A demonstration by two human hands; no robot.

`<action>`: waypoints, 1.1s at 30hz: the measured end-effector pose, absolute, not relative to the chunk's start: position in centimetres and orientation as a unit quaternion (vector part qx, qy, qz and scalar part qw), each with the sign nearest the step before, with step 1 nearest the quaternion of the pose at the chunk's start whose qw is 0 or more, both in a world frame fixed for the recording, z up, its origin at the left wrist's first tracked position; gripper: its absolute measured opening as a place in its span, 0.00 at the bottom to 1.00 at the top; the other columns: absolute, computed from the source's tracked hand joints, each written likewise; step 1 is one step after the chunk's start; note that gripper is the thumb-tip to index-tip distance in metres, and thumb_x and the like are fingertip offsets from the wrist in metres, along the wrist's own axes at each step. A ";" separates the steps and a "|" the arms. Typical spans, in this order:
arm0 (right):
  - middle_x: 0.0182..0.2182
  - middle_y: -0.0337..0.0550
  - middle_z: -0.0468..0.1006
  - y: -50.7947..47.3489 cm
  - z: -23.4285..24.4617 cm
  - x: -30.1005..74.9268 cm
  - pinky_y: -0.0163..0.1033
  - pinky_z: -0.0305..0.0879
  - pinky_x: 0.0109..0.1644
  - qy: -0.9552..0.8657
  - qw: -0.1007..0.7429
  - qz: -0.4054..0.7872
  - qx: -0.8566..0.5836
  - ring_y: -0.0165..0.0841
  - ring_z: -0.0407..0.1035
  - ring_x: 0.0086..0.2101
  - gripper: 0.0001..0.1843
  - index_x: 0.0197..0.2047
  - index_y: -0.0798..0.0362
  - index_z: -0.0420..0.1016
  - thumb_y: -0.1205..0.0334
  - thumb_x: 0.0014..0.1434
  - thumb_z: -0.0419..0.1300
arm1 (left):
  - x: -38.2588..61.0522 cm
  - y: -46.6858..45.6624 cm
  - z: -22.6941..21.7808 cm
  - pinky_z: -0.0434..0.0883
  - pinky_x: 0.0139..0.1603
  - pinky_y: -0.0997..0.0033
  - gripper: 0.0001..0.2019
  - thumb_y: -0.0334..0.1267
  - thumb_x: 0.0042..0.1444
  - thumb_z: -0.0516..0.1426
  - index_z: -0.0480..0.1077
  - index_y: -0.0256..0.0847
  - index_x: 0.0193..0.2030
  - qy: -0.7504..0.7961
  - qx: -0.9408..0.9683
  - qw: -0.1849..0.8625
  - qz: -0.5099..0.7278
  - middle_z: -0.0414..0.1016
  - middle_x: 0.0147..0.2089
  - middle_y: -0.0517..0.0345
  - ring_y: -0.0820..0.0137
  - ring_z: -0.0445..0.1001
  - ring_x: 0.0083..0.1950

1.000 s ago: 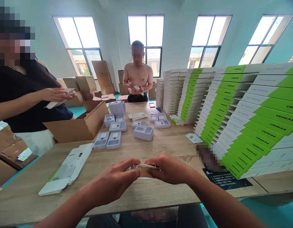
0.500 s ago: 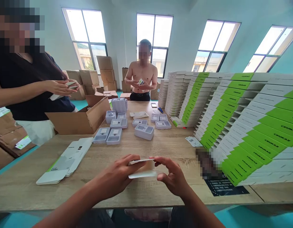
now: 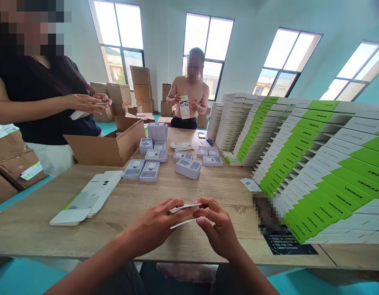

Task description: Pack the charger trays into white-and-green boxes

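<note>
A small white cardboard box point(image 3: 183, 223) is held low over the front of the table, its open end partly hidden by fingers. My left hand point(image 3: 160, 221) grips its left side, with fingers between the upper and lower panels. At the right end, my right hand point(image 3: 216, 223) is closed on the box's edges, thumb on the lower panel and fingertips at the upper one. To the left lie flattened white-and-green boxes point(image 3: 87, 196) in a small pile. White plastic trays point(image 3: 188, 169), several with small items in their compartments, stand beyond my hands.
Tall stacks of white-and-green boxes point(image 3: 318, 164) line the right side, beside a dark printed sheet point(image 3: 289, 244) and small cards point(image 3: 250, 184). An open brown carton point(image 3: 100, 149) stands back left. Two co-workers, one left point(image 3: 54, 98) and one across the table point(image 3: 189, 96), handle packaging.
My right hand's fingers have closed in on the box's open end, and its panels look tilted. The person across now holds up a white-and-green box. The view has shifted slightly.
</note>
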State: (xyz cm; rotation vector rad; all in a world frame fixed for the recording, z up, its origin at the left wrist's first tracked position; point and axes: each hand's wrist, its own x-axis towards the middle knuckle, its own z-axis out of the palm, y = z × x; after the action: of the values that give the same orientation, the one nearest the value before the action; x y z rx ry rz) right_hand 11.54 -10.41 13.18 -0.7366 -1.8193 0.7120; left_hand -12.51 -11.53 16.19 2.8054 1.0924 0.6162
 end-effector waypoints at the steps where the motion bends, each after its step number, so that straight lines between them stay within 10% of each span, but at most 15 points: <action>1: 0.45 0.46 0.79 -10.7 13.3 11.2 0.40 0.69 0.52 -0.730 0.494 0.338 -0.331 0.37 0.73 0.46 0.14 0.37 0.48 0.86 0.52 0.69 0.61 | -12.5 -11.6 15.7 0.79 0.51 0.60 0.22 0.30 0.70 0.55 0.63 0.53 0.67 0.361 0.907 0.028 0.216 0.71 0.61 0.51 0.61 0.78 0.54; 7: 0.41 0.44 0.75 -12.1 13.5 8.6 0.37 0.69 0.45 -0.504 0.551 0.522 -0.412 0.35 0.71 0.40 0.20 0.25 0.52 0.76 0.46 0.57 0.70 | -12.5 -12.1 12.9 0.80 0.40 0.68 0.04 0.32 0.72 0.51 0.65 0.43 0.46 0.362 0.874 -0.022 0.322 0.72 0.57 0.47 0.66 0.81 0.45; 13: 0.40 0.45 0.75 -12.6 13.4 6.8 0.40 0.71 0.46 -0.410 0.593 0.535 -0.441 0.37 0.71 0.40 0.19 0.22 0.51 0.67 0.52 0.51 0.71 | -12.7 -12.6 11.3 0.81 0.45 0.66 0.15 0.28 0.70 0.53 0.63 0.45 0.60 0.338 0.862 -0.108 0.362 0.75 0.57 0.45 0.62 0.82 0.51; 22: 0.54 0.48 0.79 -12.6 11.3 8.7 0.47 0.71 0.58 -0.668 0.600 0.273 -0.344 0.39 0.74 0.56 0.04 0.46 0.46 0.70 0.63 0.68 0.60 | -12.3 -12.9 11.7 0.80 0.55 0.66 0.16 0.28 0.69 0.57 0.63 0.42 0.61 0.340 0.854 -0.049 0.391 0.77 0.57 0.44 0.62 0.80 0.57; 33: 0.39 0.45 0.82 -12.7 12.9 7.8 0.39 0.76 0.43 -0.698 0.577 0.117 -0.407 0.35 0.79 0.39 0.06 0.37 0.47 0.75 0.65 0.68 0.60 | -12.2 -12.9 11.4 0.82 0.49 0.67 0.11 0.32 0.72 0.54 0.62 0.44 0.58 0.326 0.852 -0.048 0.407 0.78 0.55 0.45 0.64 0.82 0.53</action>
State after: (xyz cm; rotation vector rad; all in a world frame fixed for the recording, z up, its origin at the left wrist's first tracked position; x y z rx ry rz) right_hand 7.75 -12.71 12.88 -0.9535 -1.6345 0.2748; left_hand -12.20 -12.95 11.44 2.7603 1.0569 1.3202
